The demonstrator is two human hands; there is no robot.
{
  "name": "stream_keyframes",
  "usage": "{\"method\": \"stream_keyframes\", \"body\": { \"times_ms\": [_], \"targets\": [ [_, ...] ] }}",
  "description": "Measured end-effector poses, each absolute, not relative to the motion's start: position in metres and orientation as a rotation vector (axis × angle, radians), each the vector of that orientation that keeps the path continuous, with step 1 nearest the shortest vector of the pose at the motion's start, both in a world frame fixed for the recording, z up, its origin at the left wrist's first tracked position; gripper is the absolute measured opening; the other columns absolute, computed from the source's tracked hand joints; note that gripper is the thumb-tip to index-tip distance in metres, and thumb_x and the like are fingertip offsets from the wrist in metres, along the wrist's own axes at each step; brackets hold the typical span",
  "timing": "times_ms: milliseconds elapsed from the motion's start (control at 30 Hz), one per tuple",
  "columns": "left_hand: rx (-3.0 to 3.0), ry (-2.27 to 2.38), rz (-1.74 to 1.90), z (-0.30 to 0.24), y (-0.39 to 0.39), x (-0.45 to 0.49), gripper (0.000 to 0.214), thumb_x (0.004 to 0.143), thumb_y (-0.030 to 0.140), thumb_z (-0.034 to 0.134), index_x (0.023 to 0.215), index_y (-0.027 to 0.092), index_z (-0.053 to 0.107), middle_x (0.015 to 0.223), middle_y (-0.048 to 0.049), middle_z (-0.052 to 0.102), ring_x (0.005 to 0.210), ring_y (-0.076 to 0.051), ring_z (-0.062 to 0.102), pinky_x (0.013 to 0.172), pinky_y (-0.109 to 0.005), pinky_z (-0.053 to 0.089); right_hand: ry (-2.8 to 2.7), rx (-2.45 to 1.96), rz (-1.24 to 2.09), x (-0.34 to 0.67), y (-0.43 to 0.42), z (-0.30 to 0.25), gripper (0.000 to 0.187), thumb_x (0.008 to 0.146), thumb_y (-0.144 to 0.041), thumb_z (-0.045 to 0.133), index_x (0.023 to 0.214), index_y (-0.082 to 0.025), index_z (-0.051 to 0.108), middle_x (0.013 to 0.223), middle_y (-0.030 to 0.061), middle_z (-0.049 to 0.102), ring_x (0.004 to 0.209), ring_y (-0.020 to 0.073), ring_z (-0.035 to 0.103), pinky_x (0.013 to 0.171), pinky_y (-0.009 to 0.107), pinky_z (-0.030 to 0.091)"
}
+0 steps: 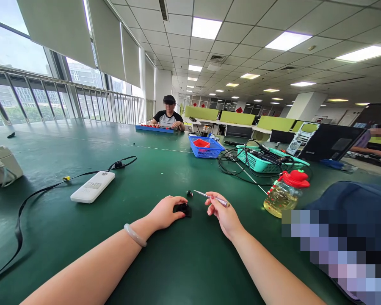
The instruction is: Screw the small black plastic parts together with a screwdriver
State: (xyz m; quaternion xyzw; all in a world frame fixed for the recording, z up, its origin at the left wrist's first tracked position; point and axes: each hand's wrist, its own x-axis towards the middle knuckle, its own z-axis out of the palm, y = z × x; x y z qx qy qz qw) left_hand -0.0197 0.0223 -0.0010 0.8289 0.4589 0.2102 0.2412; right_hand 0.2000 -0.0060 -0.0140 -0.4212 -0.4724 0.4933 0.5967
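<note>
Two bare hands work low over a green tabletop [178,267], and most of the risk lies between them. The left hand [167,213] pinches a black part [183,209] against the surface, thumb on the near side and fingers bent over the far side. The right hand [224,215] holds a slim silver tool [209,196] like a pen, thumb and forefinger pressed to its shaft, the other fingers loosely curled. Its tip points left, just beside a small dark piece [189,193] lying beyond the black part; the view is too coarse to tell whether they touch. That little piece seems the easiest thing to lose: a brush from the tip or a left fingertip could send it skidding, since nothing holds it on the smooth top. The tool could also slip if its pinched grip lets it roll, and the point could then jab the left fingers, which sit close by. Should the left pinch loosen, the black part could twist under pressure. Farther right, a drink jar [282,201] stands near enough that a wide swing of the right arm might tip it.
</note>
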Motion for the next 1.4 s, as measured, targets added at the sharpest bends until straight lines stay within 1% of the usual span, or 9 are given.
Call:
{"method": "stream_keyframes", "body": {
  "times_ms": [100, 200, 333, 400, 533, 867, 1000, 1200, 1400],
  "targets": [
    [2.304, 1.262, 0.562, -0.001, 0.021, -0.02, 0.04, 0.077, 0.03, 0.065, 0.116, 0.026, 0.064, 0.112, -0.0038, 0.068, 0.107, -0.024, 0.06, 0.096, -0.035, 0.046, -1.081, -0.994, 1.105, 0.2, -0.007, -0.013, 0.047, 0.076, -0.06, 0.064, 0.102, -0.021, 0.066, 0.077, 0.0012, 0.062, 0.053, 0.0113, 0.053, 0.056, 0.029, 0.044],
    [2.335, 1.263, 0.553, 0.0, 0.02, -0.019, 0.037, 0.077, 0.033, 0.065, 0.113, 0.027, 0.065, 0.109, -0.0041, 0.068, 0.102, -0.024, 0.061, 0.093, -0.035, 0.047, -1.266, -0.992, 0.944, 0.198, -0.013, -0.009, 0.046, 0.086, -0.061, 0.05, 0.095, -0.02, 0.067, 0.069, 0.0007, 0.057, 0.053, 0.0129, 0.05, 0.056, 0.029, 0.042],
    [2.358, 1.257, 0.568, -0.001, 0.02, -0.019, 0.035, 0.076, 0.033, 0.065, 0.111, 0.027, 0.066, 0.105, -0.0042, 0.068, 0.101, -0.023, 0.06, 0.09, -0.034, 0.047, -1.649, -1.047, 0.545, 0.192, -0.03, 0.002, 0.04, 0.094, -0.049, 0.041, 0.079, -0.021, 0.066, 0.066, 0.0028, 0.057, 0.063, 0.0173, 0.052, 0.06, 0.03, 0.04],
    [2.359, 1.255, 0.582, -0.001, 0.019, -0.019, 0.034, 0.076, 0.033, 0.065, 0.11, 0.026, 0.065, 0.104, -0.004, 0.068, 0.102, -0.023, 0.059, 0.091, -0.033, 0.047, -1.828, -1.014, 0.353, 0.187, -0.038, 0.007, 0.033, 0.095, -0.04, 0.042, 0.079, -0.022, 0.064, 0.072, 0.0038, 0.062, 0.071, 0.0188, 0.054, 0.068, 0.031, 0.041],
    [2.373, 1.221, 0.596, -0.002, 0.018, -0.018, 0.034, 0.076, 0.034, 0.065, 0.109, 0.026, 0.065, 0.103, -0.0036, 0.069, 0.103, -0.023, 0.058, 0.09, -0.033, 0.047, -2.034, -0.981, 0.183, 0.18, -0.044, 0.013, 0.024, 0.094, -0.03, 0.042, 0.079, -0.023, 0.06, 0.071, 0.0016, 0.063, 0.069, 0.0176, 0.052, 0.071, 0.031, 0.04],
    [2.361, 1.229, 0.561, -0.002, 0.018, -0.018, 0.039, 0.072, 0.033, 0.069, 0.109, 0.025, 0.062, 0.103, -0.0042, 0.066, 0.1, -0.024, 0.058, 0.089, -0.033, 0.046, -1.982, -1.079, 0.226, 0.181, -0.043, 0.014, 0.024, 0.092, -0.029, 0.04, 0.076, -0.025, 0.058, 0.072, 0.0027, 0.064, 0.07, 0.0196, 0.055, 0.074, 0.034, 0.042],
    [2.365, 1.237, 0.552, 0.0, 0.016, -0.018, 0.037, 0.071, 0.031, 0.068, 0.108, 0.026, 0.063, 0.101, -0.0037, 0.066, 0.099, -0.024, 0.059, 0.087, -0.033, 0.047, -1.881, -1.09, 0.233, 0.184, -0.044, 0.014, 0.027, 0.092, -0.031, 0.04, 0.072, -0.024, 0.058, 0.07, 0.0032, 0.062, 0.07, 0.0198, 0.055, 0.07, 0.032, 0.042],
    [2.364, 1.238, 0.529, 0.003, 0.015, -0.017, 0.035, 0.073, 0.032, 0.068, 0.107, 0.025, 0.063, 0.099, -0.0037, 0.066, 0.094, -0.023, 0.06, 0.083, -0.032, 0.047, -1.838, -1.107, 0.431, 0.183, -0.041, 0.01, 0.034, 0.094, -0.037, 0.039, 0.07, -0.022, 0.058, 0.067, 0.0015, 0.059, 0.065, 0.0172, 0.053, 0.063, 0.028, 0.039],
    [2.366, 1.245, 0.511, 0.001, 0.017, -0.017, 0.038, 0.073, 0.034, 0.068, 0.109, 0.025, 0.063, 0.1, -0.0041, 0.067, 0.094, -0.023, 0.061, 0.085, -0.033, 0.046, -1.801, -1.141, 0.537, 0.182, -0.039, 0.012, 0.039, 0.094, -0.045, 0.039, 0.069, -0.021, 0.058, 0.058, -0.0009, 0.049, 0.057, 0.0152, 0.046, 0.056, 0.026, 0.034]
  ]
}}
